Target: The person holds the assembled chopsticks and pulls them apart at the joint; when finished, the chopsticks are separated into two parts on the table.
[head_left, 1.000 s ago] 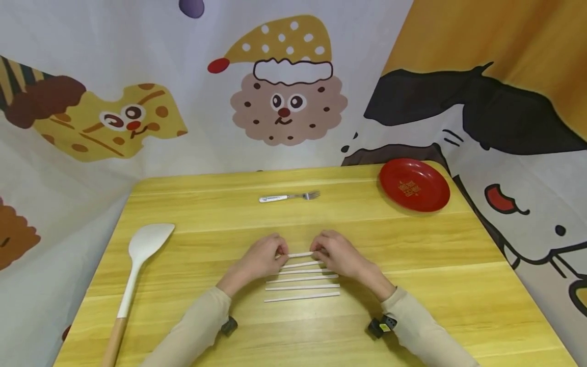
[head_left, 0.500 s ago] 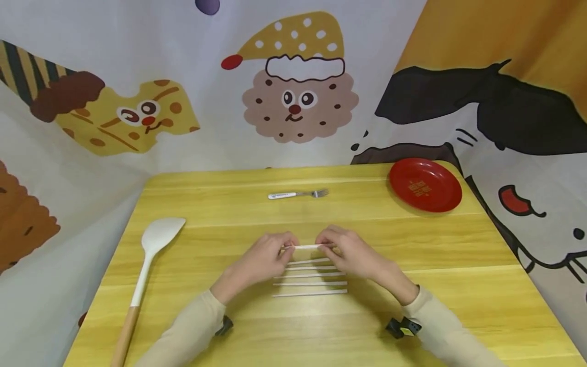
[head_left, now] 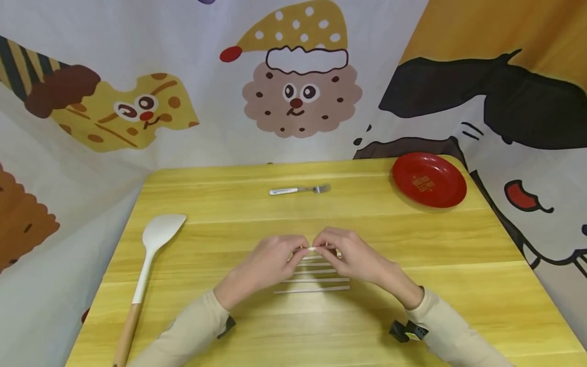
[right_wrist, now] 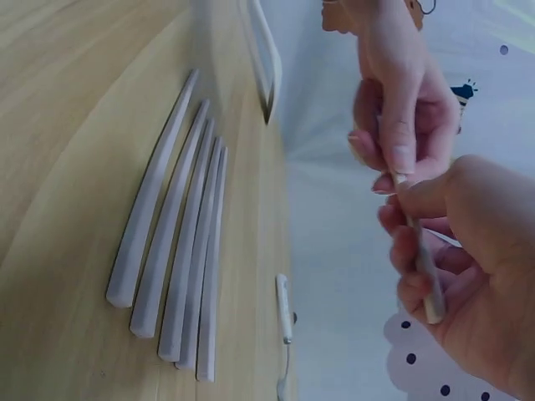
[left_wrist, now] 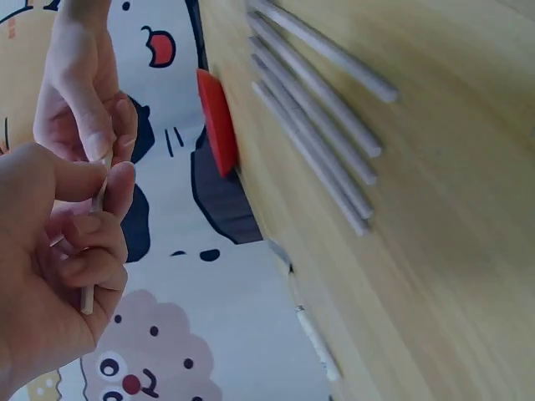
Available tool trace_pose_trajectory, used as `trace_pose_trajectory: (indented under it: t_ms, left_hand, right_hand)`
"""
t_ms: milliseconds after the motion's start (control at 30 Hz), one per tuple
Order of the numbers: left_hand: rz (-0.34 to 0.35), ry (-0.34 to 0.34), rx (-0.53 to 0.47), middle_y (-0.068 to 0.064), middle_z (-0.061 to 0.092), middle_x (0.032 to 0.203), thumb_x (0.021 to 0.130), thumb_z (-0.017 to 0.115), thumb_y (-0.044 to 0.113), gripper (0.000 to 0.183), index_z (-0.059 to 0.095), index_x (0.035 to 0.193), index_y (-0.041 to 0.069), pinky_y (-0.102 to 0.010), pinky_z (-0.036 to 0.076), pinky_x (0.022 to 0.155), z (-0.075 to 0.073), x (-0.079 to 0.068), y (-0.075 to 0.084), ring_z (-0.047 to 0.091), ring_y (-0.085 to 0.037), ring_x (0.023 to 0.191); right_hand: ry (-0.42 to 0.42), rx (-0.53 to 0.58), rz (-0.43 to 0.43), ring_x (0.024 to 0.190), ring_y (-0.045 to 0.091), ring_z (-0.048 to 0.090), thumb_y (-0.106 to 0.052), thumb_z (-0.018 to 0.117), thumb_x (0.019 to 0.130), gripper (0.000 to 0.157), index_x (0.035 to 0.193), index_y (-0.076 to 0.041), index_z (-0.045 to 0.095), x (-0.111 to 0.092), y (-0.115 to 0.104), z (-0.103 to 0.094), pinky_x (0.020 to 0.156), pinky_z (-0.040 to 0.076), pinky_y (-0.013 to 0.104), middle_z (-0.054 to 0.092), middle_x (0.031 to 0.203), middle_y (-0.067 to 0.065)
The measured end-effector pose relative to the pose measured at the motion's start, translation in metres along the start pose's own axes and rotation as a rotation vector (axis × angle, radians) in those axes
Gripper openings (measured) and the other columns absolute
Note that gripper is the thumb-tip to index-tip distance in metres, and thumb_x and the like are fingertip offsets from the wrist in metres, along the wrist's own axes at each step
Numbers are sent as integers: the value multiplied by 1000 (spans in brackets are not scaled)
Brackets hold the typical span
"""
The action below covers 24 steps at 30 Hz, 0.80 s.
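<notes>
Both hands grip one thin white stick (head_left: pixel 312 248) in the air, with their fingertips close together near its middle. My left hand (head_left: pixel 270 262) pinches it between thumb and curled fingers, and its lower end (left_wrist: pixel 87 299) pokes out below those fingers. From the other side, my right hand (head_left: pixel 353 255) pinches the same stick, whose other end (right_wrist: pixel 433 305) shows past the palm. Beneath and nearer the body, several similar white sticks (head_left: pixel 312 290) lie roughly parallel on the wooden table (head_left: pixel 220 219), partly covered by the hands in the head view.
A fork (head_left: pixel 285 191) with a white handle lies beyond the hands. At the back right sits a red plate (head_left: pixel 451 178). A white spatula (head_left: pixel 158 237) with a wooden handle lies along the left side. A printed cloth (head_left: pixel 220 127) hangs behind the table.
The hands have lifted the farthest stick off the table. Their fingertips have slid inward along it until nearly touching. The view has shifted slightly.
</notes>
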<state>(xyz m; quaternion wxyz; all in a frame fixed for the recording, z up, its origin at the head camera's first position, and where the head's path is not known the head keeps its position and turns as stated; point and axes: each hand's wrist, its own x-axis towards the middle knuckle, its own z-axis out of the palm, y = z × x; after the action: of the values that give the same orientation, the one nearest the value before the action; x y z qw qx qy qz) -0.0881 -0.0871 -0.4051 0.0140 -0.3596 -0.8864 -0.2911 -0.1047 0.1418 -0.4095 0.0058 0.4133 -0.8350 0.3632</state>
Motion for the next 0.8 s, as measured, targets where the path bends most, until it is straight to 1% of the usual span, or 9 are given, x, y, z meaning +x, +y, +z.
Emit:
trace_pose_trajectory:
  t_ms: [67,100,233,367,467,600,667,700,800]
  left_hand:
    - [12,11,2,7,61,75,102,61,14,14,73,103,7,-13,42,52,-2,1,2,44,0,58]
    - [15,21,1,7,60,74,101,61,14,13,73,101,8,-12,40,51,-4,1,4,42,0,57]
    - [33,72,14,8,56,70,100,65,13,10,71,93,10,-12,36,49,-10,1,8,40,0,57]
    - [30,101,33,10,53,69,99,65,15,11,69,88,14,-12,34,48,-13,-2,10,40,0,57]
    - [31,126,51,10,55,70,99,66,15,13,67,86,16,-11,33,48,-14,-4,11,40,1,57]
    - [63,180,77,8,54,68,98,67,14,15,65,83,14,-10,30,46,-15,-3,12,39,0,56]
    - [80,199,79,7,53,67,98,67,14,16,64,82,14,-9,28,46,-16,-2,13,37,0,55]
    - [88,203,78,7,52,66,98,67,15,16,64,82,14,-9,28,46,-16,-1,13,37,1,55]
    - [111,206,59,7,50,65,98,67,14,18,63,80,14,-8,28,47,-19,-1,15,36,1,55]
  right_hand:
    - [21,3,-19,78,5,64,-3,68,95,8,100,-9,70,0,-2,0,68,57,17,71,92,1]
    - [34,0,-30,77,4,63,-3,69,95,8,100,-9,70,0,-2,0,67,56,16,71,91,2]
    - [80,-23,-78,76,3,60,-3,72,92,11,98,-11,69,2,-8,-3,65,54,16,69,88,1]
    - [106,-39,-134,75,3,59,1,75,88,16,95,-11,66,3,-11,-4,66,53,14,68,86,-2]
    - [114,-15,-169,74,3,59,-4,72,93,8,93,-9,66,4,-11,-5,67,53,12,67,86,-3]
    - [119,40,-173,74,4,62,-7,69,96,4,93,-8,66,6,-9,-9,69,55,11,68,85,-1]
    - [122,53,-177,73,4,62,-5,70,95,4,93,-8,67,6,-9,-11,67,55,11,68,84,0]
    - [122,55,-178,71,4,60,-7,69,96,4,93,-8,67,6,-9,-12,65,54,11,67,83,0]
    - [128,52,-207,69,3,58,-15,65,100,10,93,-8,67,5,-10,-16,61,51,9,67,82,0]
